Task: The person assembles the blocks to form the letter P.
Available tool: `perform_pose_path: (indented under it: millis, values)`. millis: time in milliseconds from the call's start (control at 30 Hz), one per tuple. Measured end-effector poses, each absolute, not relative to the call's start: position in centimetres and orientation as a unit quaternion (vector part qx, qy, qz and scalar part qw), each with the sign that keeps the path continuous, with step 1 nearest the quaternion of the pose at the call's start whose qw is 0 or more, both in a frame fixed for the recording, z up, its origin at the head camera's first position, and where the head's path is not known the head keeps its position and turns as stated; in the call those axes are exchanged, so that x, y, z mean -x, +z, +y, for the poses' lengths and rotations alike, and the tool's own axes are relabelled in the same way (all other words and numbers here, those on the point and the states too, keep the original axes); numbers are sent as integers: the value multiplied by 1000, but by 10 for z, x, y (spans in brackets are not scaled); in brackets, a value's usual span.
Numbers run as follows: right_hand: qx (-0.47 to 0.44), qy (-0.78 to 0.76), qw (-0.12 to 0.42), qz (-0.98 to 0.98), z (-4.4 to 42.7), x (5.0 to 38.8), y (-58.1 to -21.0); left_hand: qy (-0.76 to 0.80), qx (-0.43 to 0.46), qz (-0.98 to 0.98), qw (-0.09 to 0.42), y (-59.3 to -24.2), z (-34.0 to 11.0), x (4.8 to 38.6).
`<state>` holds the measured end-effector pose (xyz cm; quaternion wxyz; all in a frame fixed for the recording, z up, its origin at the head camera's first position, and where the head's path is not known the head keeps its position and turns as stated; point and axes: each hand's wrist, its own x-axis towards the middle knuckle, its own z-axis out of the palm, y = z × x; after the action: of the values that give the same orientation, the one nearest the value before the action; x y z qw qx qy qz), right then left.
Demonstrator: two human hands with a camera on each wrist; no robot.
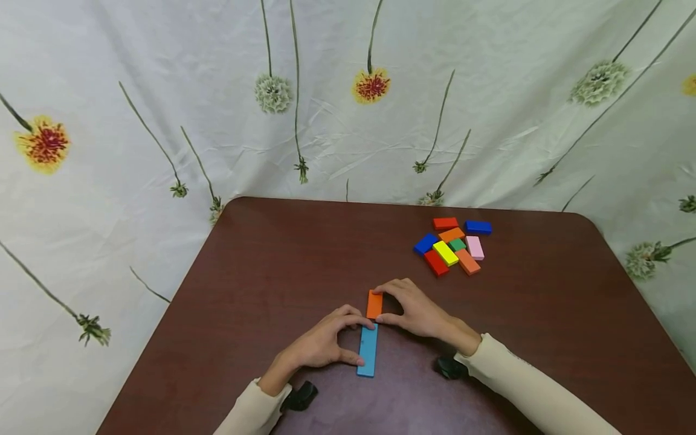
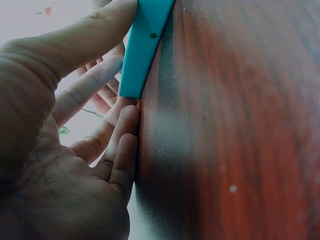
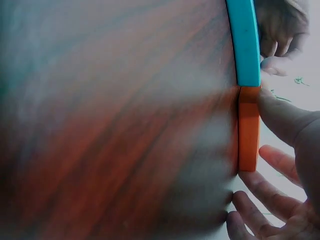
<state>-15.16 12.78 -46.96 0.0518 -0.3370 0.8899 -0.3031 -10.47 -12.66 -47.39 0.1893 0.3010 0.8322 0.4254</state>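
A long light-blue block point(image 1: 367, 351) lies flat on the table near its front middle, pointing away from me. My left hand point(image 1: 328, 339) holds it by its length, thumb near the close end and a fingertip at the far end. Just beyond it lies a shorter orange block point(image 1: 374, 305), set almost end to end with the blue one. My right hand point(image 1: 415, 308) pinches this block between thumb and a finger at its two ends. In the right wrist view the orange block point(image 3: 248, 135) appears to meet the blue block point(image 3: 246, 45).
Toward the back right of the brown table point(image 1: 272, 254) lies a loose group of several small blocks, among them a yellow block point(image 1: 446, 253), a pink block point(image 1: 475, 248) and a blue block point(image 1: 478, 228). A flower-patterned cloth point(image 1: 337, 133) hangs behind the table.
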Motion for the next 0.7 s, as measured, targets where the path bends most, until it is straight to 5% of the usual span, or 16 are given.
perform_pose_path:
  millis: [700]
  values:
    - [345, -297, 61, 888, 122, 148, -469, 424, -299, 834, 189, -475, -126, 105]
